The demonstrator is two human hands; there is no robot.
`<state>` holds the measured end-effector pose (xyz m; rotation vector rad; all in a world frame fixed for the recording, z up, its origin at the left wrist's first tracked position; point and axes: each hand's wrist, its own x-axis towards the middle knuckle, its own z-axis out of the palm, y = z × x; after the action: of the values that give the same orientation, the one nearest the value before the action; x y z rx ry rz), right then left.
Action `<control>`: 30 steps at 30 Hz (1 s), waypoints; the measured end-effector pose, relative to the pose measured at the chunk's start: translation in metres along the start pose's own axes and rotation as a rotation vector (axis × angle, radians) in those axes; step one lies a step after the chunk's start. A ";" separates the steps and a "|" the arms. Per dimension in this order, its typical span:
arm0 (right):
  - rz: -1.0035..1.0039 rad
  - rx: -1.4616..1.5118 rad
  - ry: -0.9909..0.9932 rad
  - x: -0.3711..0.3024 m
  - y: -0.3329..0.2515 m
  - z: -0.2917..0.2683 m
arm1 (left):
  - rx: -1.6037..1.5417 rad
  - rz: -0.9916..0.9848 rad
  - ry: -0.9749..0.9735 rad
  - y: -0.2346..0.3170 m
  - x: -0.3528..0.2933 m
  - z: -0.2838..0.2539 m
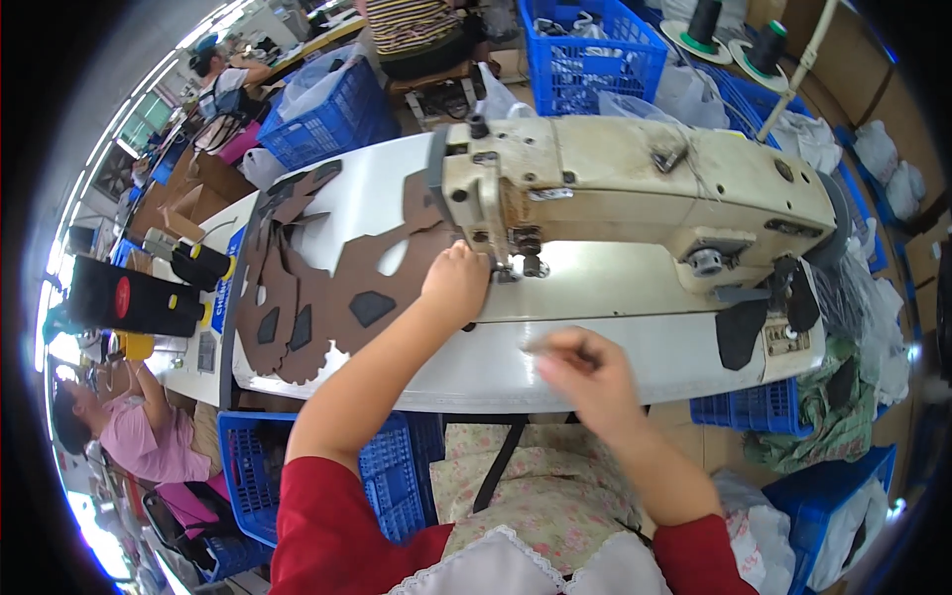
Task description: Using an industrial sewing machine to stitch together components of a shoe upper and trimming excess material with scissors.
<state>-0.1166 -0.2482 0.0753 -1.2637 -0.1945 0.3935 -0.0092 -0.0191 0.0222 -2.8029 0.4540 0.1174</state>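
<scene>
Left hand (458, 283) curls over brown panel (362, 276) beside sewing machine (635, 188); slipping could prick it. Blurred right hand (590, 374); both grips unclear.

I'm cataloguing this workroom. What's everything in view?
Table: one, white, centre
Sewing machine: one, cream, on table
Brown pieces: several, brown, table's left side
Patches: at least three, black, on brown pieces
Loose piece: one, black, table's right end
Thread cones: two, black, top right
Crates: several, blue, around table
Bags: several, whitish, mostly right
Cloth: one bundle, green, lower right
Cardboard: several, brown, left and right
Equipment: several, black, far left
Other people: at least three, mixed clothing, left and top
Sleeves: two, red, lower edge
Left hand: one, bare, on brown pieces
Right hand: one, blurred, over table
</scene>
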 end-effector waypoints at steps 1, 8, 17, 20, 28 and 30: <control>-0.171 -0.081 0.001 0.019 0.017 0.020 | -0.079 0.043 0.101 -0.003 -0.001 0.005; -0.754 -0.719 0.378 0.089 0.053 0.099 | -0.267 0.056 0.168 -0.015 0.003 0.049; -0.790 -0.192 0.214 0.108 0.035 0.107 | -0.236 0.018 0.375 -0.006 -0.009 0.039; -0.713 0.063 0.255 0.098 0.028 0.104 | -0.289 0.030 0.241 -0.002 -0.006 0.021; -0.804 -0.579 0.222 0.076 0.034 0.057 | -0.217 0.034 0.305 -0.001 -0.005 0.040; -0.834 -0.642 0.227 0.077 0.030 0.053 | -0.237 -0.002 0.288 0.000 -0.003 0.039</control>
<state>-0.0699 -0.1638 0.0564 -1.7009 -0.6575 -0.5759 -0.0131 -0.0067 -0.0142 -3.0672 0.5331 -0.2528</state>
